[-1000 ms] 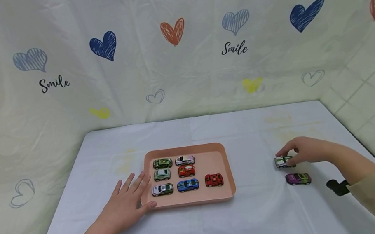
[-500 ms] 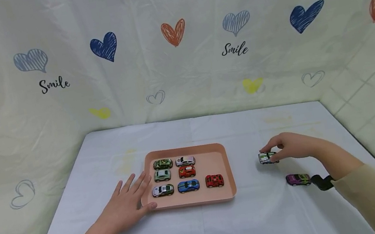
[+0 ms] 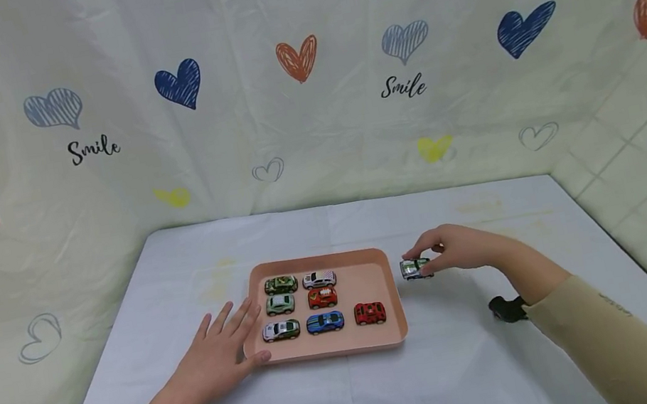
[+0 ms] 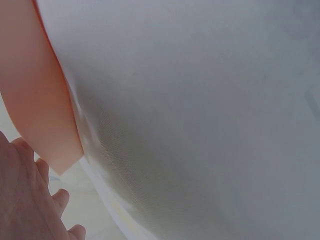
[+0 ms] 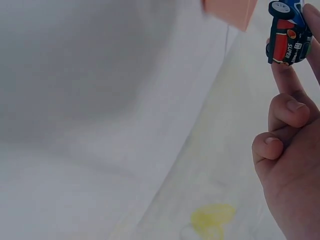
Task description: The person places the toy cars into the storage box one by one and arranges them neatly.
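Observation:
A pink tray [image 3: 377, 268] holds several small toy cars, among them a red car [image 3: 370, 313], a blue car [image 3: 325, 322] and a camouflage-green car [image 3: 280, 285]. My left hand [image 3: 219, 347] rests with spread, straight fingers at the tray's left rim. Just right of the tray, my right hand [image 3: 458, 248] pinches a white-and-green toy car [image 3: 415, 269] between thumb and fingers, above the table. In the right wrist view the same toy car [image 5: 290, 42] shows red and blue paint and the lettering "SUPER"; its remaining fingers are curled.
A white cloth covers the table [image 3: 358, 398]. Behind it hangs a pale curtain [image 3: 310, 125] printed with hearts. A black wrist camera [image 3: 507, 309] under the right sleeve covers the spot where a purple car lay earlier.
My right hand has carried the white-and-green toy car leftward from the table's right side to beside the tray. The left hand and tray stay put; the purple car is now hidden.

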Motion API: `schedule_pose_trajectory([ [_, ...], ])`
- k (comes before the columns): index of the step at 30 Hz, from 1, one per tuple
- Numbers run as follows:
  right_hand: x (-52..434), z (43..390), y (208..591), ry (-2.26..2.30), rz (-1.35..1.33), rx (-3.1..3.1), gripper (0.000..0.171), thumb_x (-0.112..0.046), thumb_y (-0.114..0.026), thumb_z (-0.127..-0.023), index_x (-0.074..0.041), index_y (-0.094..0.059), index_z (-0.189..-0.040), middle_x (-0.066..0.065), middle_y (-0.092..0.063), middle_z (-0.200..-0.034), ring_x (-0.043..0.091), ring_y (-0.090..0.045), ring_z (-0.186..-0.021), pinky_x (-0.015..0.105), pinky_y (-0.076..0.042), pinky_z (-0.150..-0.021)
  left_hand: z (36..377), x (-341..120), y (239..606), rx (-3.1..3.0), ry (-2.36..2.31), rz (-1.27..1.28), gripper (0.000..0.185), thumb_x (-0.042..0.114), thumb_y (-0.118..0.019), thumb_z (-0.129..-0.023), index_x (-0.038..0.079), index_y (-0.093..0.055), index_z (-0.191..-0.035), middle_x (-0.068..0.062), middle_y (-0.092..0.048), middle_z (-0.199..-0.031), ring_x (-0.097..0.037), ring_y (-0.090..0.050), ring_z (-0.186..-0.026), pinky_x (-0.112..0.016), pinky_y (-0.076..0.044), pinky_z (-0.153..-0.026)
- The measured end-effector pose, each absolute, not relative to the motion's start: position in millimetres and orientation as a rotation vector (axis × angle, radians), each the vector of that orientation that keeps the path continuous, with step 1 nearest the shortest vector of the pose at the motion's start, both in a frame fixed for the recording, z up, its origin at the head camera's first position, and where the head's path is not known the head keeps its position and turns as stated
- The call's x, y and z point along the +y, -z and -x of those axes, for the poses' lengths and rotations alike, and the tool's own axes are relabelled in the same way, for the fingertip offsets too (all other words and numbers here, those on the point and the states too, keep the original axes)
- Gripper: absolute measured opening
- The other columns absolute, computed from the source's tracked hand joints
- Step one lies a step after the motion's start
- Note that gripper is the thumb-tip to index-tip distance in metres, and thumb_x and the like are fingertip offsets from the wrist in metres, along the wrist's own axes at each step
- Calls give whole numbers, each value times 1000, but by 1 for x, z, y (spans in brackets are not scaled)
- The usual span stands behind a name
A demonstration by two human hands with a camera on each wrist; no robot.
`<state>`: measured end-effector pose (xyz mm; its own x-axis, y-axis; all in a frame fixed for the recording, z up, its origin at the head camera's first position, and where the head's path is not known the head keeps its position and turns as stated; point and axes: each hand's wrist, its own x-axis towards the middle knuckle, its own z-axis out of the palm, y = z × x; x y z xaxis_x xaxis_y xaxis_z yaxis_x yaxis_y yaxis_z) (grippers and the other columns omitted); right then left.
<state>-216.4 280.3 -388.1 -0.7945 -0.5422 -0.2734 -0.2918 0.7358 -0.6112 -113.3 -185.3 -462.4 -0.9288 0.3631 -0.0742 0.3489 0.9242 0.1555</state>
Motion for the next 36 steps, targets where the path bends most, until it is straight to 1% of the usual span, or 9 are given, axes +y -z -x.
schedule_pose_trajectory([
  [4, 255, 221, 390, 825, 682, 2462, 31, -22, -76, -89, -24, -74, -119, -3, -66, -121, 32, -53, -123, 55, -44, -105, 113, -185, 464, 2984, -217, -551, 87, 70, -52, -90, 20, -30, -157, -1, -24, -164, -35, -18, -150, -60, -11, -119],
  [7, 236, 224, 392, 836, 732, 2438, 28, -22, -76, -88, -26, -74, -116, -7, -67, -116, 26, -55, -119, 54, -43, -106, 113, -186, 465, 2987, -229, -552, 87, 70, -52, -90, 20, -31, -157, -2, -25, -163, -35, -18, -150, -60, -11, -119],
  [10, 220, 227, 394, 812, 766, 2442, 27, -24, -76, -89, -28, -75, -115, -9, -66, -112, 21, -56, -111, 49, -49, -99, 114, -186, 466, 2985, -223, -544, 87, 71, -51, -89, 20, -30, -158, -1, -24, -164, -35, -17, -150, -59, -10, -119],
  [14, 206, 229, 396, 780, 760, 2457, 27, -25, -76, -88, -30, -74, -115, -9, -65, -114, 17, -56, -107, 42, -52, -92, 113, -185, 465, 2981, -226, -546, 87, 69, -53, -90, 20, -29, -158, -1, -23, -164, -35, -17, -150, -59, -10, -119],
  [19, 191, 231, 401, 700, 723, 2471, 29, -26, -77, -88, -31, -74, -117, -9, -65, -117, 15, -56, -106, 38, -51, -91, 112, -185, 462, 2984, -212, -550, 86, 67, -54, -91, 20, -29, -158, 0, -23, -164, -34, -17, -150, -59, -11, -119],
  [25, 176, 234, 417, 465, 762, 2541, 29, -27, -77, -88, -30, -74, -117, -15, -67, -111, 9, -58, -100, 33, -51, -92, 112, -184, 458, 2987, -216, -557, 85, 66, -54, -91, 19, -30, -157, -1, -25, -163, -35, -19, -149, -60, -11, -119],
  [28, 172, 236, 424, 337, 805, 2574, 28, -30, -77, -88, -30, -74, -116, -17, -69, -105, 5, -58, -94, 34, -48, -95, 112, -184, 460, 2989, -221, -558, 85, 66, -54, -91, 19, -31, -157, -1, -25, -163, -35, -19, -149, -59, -11, -119],
  [32, 170, 237, 428, 251, 843, 2590, 28, -32, -77, -88, -27, -75, -116, -18, -70, -99, 3, -59, -89, 40, -41, -99, 114, -185, 464, 3000, -226, -559, 86, 68, -54, -90, 20, -31, -157, -1, -26, -163, -34, -19, -150, -59, -11, -119],
  [36, 169, 235, 427, 232, 861, 2595, 29, -31, -77, -88, -25, -75, -116, -18, -70, -94, 3, -59, -85, 41, -38, -95, 116, -187, 471, 3019, -228, -558, 87, 70, -54, -89, 21, -31, -157, 0, -26, -163, -34, -19, -150, -59, -10, -120],
])
